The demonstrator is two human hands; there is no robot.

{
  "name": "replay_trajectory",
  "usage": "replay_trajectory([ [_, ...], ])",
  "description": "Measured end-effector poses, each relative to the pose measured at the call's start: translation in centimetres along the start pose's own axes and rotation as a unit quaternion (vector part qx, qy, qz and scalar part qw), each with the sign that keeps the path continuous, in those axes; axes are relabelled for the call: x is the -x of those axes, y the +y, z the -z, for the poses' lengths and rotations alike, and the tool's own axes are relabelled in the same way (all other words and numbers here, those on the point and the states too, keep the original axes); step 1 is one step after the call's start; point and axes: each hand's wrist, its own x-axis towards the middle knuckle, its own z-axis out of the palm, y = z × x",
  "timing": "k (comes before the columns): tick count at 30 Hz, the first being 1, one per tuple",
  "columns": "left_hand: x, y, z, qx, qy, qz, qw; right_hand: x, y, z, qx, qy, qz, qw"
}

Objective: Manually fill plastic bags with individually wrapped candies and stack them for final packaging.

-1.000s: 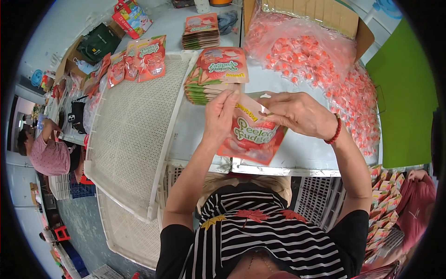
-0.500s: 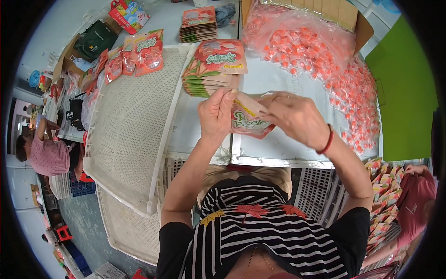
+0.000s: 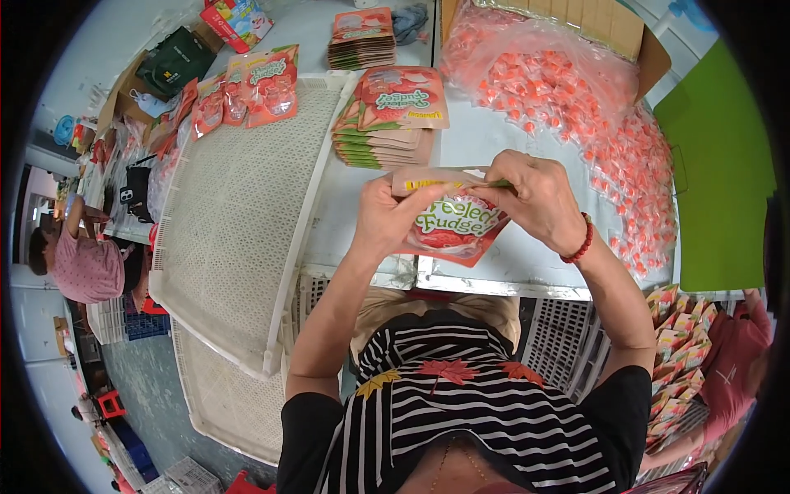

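A pink candy pouch [image 3: 451,226] hangs between my two hands above the front edge of the table. My left hand [image 3: 387,216] pinches its upper left side, thumb across the front. At the upper right corner my right hand [image 3: 539,198] is closed on the pouch, with a red bead bracelet on that wrist. The top strip of the pouch is folded toward the front. Whether its mouth is parted cannot be made out. Just beyond my left hand lies a fanned stack of like pouches [image 3: 401,99].
Wrapped red candies [image 3: 634,177] spread over the right of the table from a plastic-lined carton [image 3: 568,18]. A white perforated tray [image 3: 239,198] lies at left with several pouches [image 3: 271,86] at its far end. Another pouch stack [image 3: 362,39] sits farther back. People work at both sides.
The pouch has turned to face me more squarely, and its top is now folded over. My right hand has shifted to its upper right corner; my left thumb now lies across its front.
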Motion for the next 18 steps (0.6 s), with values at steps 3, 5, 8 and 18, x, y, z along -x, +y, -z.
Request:
replay_trajectory([
  [3, 0.3, -0.8, 0.4, -0.017, -0.015, -0.011, 1.000, -0.4, -0.6, 0.4, -0.064, -0.027, -0.081, 0.994],
  [5, 0.3, -0.9, 0.3, -0.021, -0.005, -0.037, 0.999, -1.2, -0.9, 1.2, -0.067, -0.073, -0.142, 0.985],
  [8, -0.2, -1.0, 0.2, -0.022, -0.009, 0.031, 0.999, -0.4, 0.9, 0.4, -0.061, -0.078, -0.077, 0.992],
  [18, -0.4, -0.5, 0.5, -0.024, -0.104, -0.025, 0.994, -1.1, 0.1, 0.1, -0.059, -0.148, -0.022, 0.987],
])
